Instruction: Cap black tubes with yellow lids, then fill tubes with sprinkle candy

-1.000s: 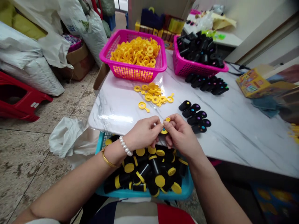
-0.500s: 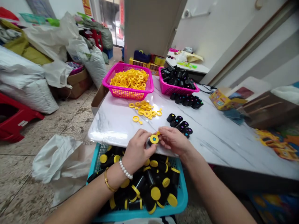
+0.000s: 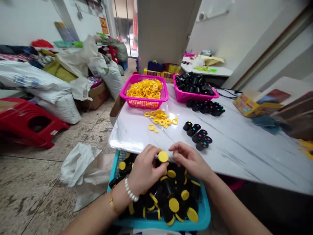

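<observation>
Yellow-capped tube (image 3: 163, 156) — body hidden by clamped fingers of left hand (image 3: 146, 169); right hand (image 3: 190, 160) — grip unclear.

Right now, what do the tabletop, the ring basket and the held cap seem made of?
Tabletop: probably polished marble or a marble-look slab; grey veins, glossy glare. Basket: moulded plastic; uniform pink, open mesh walls. Cap: smooth plastic, likely; flat even yellow, slight sheen.

Both forearms enter from the lower edge and converge at centre. Left hand (image 3: 144, 169) — back toward the camera, fingers (image 3: 153, 155) curled into a closed grip, thumb uppermost. Right hand (image 3: 189, 160) — palm down, fingers (image 3: 176, 147) bent, tips nearly meeting the left's; their closure is unclear.
</observation>
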The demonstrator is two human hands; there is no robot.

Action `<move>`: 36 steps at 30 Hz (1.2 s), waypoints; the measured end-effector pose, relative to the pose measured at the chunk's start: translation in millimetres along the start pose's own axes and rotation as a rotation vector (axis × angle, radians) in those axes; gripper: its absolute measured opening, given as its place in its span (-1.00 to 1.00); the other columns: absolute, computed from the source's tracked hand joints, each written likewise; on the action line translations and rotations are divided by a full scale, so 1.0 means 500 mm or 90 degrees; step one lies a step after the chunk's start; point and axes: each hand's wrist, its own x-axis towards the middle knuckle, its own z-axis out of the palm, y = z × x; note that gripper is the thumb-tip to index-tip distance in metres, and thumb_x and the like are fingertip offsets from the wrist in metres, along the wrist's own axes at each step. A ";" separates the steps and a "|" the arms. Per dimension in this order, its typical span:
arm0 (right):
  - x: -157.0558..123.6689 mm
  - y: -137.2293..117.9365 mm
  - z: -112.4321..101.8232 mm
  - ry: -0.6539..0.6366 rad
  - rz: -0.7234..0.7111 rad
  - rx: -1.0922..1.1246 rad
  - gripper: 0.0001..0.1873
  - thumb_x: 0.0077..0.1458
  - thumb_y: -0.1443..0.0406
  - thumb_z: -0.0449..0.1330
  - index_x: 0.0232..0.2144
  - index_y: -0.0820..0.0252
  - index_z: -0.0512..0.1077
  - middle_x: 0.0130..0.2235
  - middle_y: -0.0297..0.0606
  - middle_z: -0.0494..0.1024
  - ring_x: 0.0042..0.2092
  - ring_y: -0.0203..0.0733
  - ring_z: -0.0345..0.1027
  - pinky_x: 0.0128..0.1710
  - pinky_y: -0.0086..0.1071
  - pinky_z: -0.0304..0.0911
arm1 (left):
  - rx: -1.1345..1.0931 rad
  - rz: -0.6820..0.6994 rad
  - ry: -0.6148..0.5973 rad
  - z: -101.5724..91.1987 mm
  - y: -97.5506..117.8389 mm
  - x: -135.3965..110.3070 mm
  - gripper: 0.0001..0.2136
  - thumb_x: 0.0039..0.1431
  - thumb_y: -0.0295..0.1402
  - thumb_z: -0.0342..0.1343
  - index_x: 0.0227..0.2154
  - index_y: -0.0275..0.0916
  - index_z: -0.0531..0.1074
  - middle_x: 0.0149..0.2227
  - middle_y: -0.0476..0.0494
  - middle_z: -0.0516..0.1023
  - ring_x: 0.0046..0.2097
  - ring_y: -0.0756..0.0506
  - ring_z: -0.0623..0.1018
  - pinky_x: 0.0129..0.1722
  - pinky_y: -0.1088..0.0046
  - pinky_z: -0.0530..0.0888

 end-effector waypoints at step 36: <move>-0.120 0.030 -0.055 0.378 -0.007 0.000 -0.81 0.09 0.19 0.22 -0.27 0.17 0.40 -0.43 -0.34 0.44 -0.50 -0.34 0.30 -0.55 -0.48 0.27 | -0.095 0.053 -0.270 0.160 0.076 0.143 -0.82 0.32 -0.29 -0.10 -0.16 -0.23 0.34 -0.41 -0.01 0.49 -0.41 0.01 0.47 -0.39 0.51 0.36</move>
